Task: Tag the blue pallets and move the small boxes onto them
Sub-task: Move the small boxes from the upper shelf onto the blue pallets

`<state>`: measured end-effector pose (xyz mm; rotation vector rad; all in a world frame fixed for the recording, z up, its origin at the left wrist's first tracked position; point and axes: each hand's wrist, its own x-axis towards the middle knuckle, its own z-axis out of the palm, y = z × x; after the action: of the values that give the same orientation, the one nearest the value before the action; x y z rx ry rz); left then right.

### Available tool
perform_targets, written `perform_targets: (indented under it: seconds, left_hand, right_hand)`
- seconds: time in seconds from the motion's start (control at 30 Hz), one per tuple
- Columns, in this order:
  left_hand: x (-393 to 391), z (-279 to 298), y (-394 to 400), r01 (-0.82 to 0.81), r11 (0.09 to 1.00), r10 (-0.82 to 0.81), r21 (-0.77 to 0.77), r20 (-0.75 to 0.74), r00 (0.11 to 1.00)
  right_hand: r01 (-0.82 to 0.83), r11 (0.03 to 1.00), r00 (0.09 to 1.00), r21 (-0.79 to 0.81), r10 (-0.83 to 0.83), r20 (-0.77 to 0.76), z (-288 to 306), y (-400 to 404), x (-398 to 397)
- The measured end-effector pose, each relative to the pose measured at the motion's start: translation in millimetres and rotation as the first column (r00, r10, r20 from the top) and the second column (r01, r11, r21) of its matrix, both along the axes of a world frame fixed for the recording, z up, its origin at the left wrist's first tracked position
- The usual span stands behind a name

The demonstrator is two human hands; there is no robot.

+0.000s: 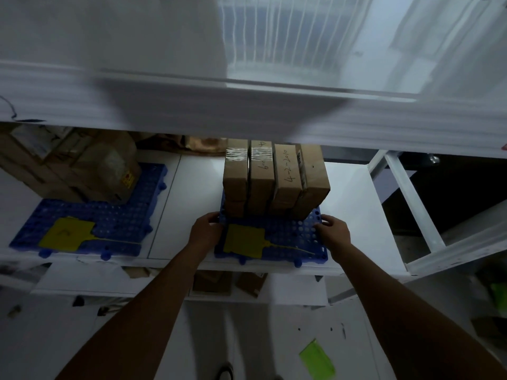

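A blue pallet (290, 237) lies on the white shelf (348, 215) in the middle of the view. Several small cardboard boxes (274, 179) stand side by side on its back half. A yellow tag (244, 239) with a thin tie lies on its front half. My left hand (205, 229) grips the pallet's left edge. My right hand (333, 231) grips its right edge. A second blue pallet (115, 223) lies further left, with its own yellow tag (65, 234) and larger brown boxes (82, 165) on it.
A white upper shelf (247, 111) overhangs the boxes closely. A white frame post (411, 204) stands at the right. Brown boxes (227, 283) sit on a lower level under the shelf edge. A green tag (317, 360) lies on the floor.
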<state>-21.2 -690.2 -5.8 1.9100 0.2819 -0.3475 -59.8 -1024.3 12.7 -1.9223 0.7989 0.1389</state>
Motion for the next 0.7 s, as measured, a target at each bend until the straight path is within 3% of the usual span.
perform_targets:
  seconds: [0.13, 0.37, 0.57, 0.7]
  left_hand:
    - [0, 0, 8, 0.022, 1.0, -0.022, 0.018, -0.003, 1.0]
    - [-5, 20, 25, 0.03, 0.999, -0.03, 0.036, -0.017, 0.999]
    - [-11, 83, 60, -0.043, 0.997, 0.039, 0.071, 0.054, 0.998]
    - [-36, 142, 95, -0.178, 0.982, 0.181, -0.057, 0.07, 0.981]
  right_hand:
    - [-0.007, 0.999, 1.0, -0.033, 0.007, 0.0, 2, 10, -5]
    - [-0.074, 0.96, 0.996, -0.27, 0.06, -0.059, 19, 33, -19]
    - [-0.089, 0.946, 0.995, -0.311, 0.098, 0.015, 58, 73, -40]
    - [-0.159, 0.943, 0.984, -0.292, 0.174, 0.024, 101, 107, -58]
